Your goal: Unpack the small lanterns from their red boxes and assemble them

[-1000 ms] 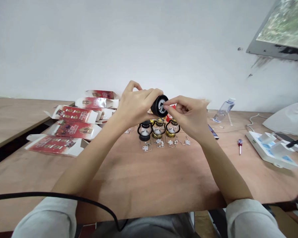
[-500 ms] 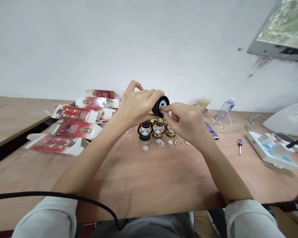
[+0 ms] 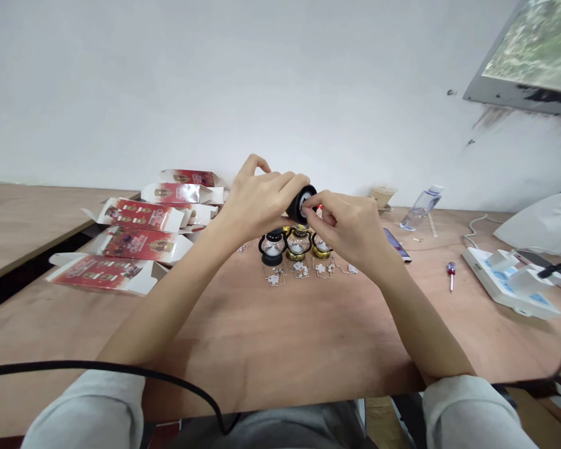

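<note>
My left hand (image 3: 262, 198) is closed around a small black lantern (image 3: 294, 212), which is tilted so that its round underside with a white inner disc faces right and toward me. Against that underside, the thumb and forefinger of my right hand (image 3: 350, 223) are pinched; whatever lies between the fingertips is too small to make out. Below the hands stand a black mini lantern (image 3: 273, 251) and two gold-and-black ones, a middle lantern (image 3: 299, 244) and a right lantern (image 3: 321, 248). In front of them lie several small white parts with thin wires (image 3: 301, 269).
Several opened red-and-white boxes (image 3: 143, 243) lie at the left. To the right are a phone (image 3: 397, 245), a clear bottle (image 3: 421, 207), a cup (image 3: 382, 197), a screwdriver (image 3: 451, 275) and a white power strip (image 3: 509, 284). A black cable (image 3: 121, 368) crosses the front left.
The lantern in my left hand has shifted slightly down and left. My right fingertips have stayed on its underside, moving only a little. A bit of red now shows behind my right hand.
</note>
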`<action>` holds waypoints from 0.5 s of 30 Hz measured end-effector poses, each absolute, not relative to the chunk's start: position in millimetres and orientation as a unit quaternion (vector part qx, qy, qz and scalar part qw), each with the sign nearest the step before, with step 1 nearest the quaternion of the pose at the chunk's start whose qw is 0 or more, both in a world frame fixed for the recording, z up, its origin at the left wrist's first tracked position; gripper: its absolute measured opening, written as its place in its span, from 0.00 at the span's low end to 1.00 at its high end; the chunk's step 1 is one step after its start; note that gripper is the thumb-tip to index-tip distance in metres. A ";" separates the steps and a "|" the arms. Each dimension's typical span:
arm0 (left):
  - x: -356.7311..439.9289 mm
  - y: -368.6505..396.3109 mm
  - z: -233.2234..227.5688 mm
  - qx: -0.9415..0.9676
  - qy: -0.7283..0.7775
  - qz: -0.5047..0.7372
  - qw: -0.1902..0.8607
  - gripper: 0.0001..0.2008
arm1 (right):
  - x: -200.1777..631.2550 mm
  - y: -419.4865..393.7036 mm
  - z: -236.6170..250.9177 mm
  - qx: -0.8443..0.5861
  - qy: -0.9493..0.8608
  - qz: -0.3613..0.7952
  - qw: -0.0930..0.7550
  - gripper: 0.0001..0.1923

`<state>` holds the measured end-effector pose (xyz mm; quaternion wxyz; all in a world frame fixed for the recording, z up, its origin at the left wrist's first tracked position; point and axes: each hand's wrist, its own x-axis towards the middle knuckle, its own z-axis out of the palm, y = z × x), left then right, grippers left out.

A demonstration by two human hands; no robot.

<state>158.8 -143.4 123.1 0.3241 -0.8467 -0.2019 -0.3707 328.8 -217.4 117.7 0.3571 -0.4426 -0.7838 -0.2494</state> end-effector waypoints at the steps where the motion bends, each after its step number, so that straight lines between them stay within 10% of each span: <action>1: 158.9 -142.9 122.8 -0.846 -0.200 -0.372 0.326 0.14 | 329.0 -217.6 118.0 -0.445 -0.785 -0.248 0.354 0.10; 15: 160.0 -148.1 125.5 -0.842 -0.212 -0.389 0.307 0.13 | 326.1 -204.3 110.0 -0.451 -0.765 -0.229 0.398 0.05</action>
